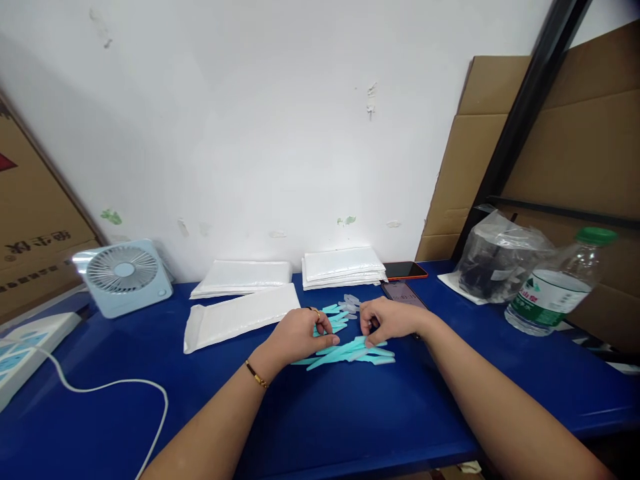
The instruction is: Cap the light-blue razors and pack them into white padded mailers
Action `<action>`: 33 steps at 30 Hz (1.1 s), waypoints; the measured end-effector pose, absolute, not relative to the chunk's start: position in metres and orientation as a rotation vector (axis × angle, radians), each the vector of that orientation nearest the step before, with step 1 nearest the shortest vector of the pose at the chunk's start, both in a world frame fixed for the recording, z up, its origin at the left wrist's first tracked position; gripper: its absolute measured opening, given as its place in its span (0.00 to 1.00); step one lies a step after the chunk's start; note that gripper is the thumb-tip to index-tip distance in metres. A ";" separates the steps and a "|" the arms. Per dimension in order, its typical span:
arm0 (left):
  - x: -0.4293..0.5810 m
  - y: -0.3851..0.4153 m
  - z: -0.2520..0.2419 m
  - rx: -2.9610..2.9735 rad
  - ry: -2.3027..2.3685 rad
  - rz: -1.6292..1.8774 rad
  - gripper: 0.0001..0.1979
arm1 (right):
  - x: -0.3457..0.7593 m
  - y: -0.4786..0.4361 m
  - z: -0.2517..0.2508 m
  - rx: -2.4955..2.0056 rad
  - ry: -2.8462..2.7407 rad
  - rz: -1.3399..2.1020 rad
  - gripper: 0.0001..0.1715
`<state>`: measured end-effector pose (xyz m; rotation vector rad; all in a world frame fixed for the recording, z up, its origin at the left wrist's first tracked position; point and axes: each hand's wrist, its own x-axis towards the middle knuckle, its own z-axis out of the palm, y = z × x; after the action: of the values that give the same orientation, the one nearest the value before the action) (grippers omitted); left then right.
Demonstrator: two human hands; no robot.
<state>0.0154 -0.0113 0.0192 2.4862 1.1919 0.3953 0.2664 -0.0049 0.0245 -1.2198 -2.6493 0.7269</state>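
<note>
A loose pile of turquoise eyebrow razors (pixel 333 357) lies on the blue table between my hands, their handles crossing one another. My left hand (pixel 303 333) rests at the pile's left side with fingers curled and thumb stretched over the razors; what it holds, if anything, is hidden. From the right, my right hand (pixel 387 320) has its thumb and forefinger closed at the blade end of a razor. Behind the fingers lie more razors (pixel 336 320), partly covered by my left hand. Small clear plastic blade caps (pixel 351 303) sit just beyond them.
White padded mailers (pixel 245 313) lie at the left, with a stack of them (pixel 345 265) against the wall. Two phones (pixel 403 293) are behind my right hand. A fan (pixel 125 277), power strip (pixel 37 353), bagged dark container (pixel 493 260) and water bottle (pixel 560 287) flank the work area.
</note>
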 end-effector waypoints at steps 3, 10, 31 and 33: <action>0.019 -0.012 0.018 2.488 1.134 0.351 0.16 | 0.262 -0.002 0.018 -1.223 -2.612 0.751 0.15; 0.020 -0.003 0.014 2.609 1.240 0.389 0.11 | 0.257 0.002 0.017 -1.159 -2.344 0.752 0.16; 0.012 0.003 0.013 2.686 1.416 0.460 0.10 | 0.269 0.010 0.016 -1.462 -2.269 0.576 0.20; 0.012 -0.001 0.015 2.649 1.378 0.463 0.09 | 0.272 0.004 0.021 -1.440 -2.391 0.674 0.20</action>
<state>0.0119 -0.0013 0.0150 2.6486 1.3779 0.4630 0.2717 0.0038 0.0212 -1.4395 -2.3909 0.6744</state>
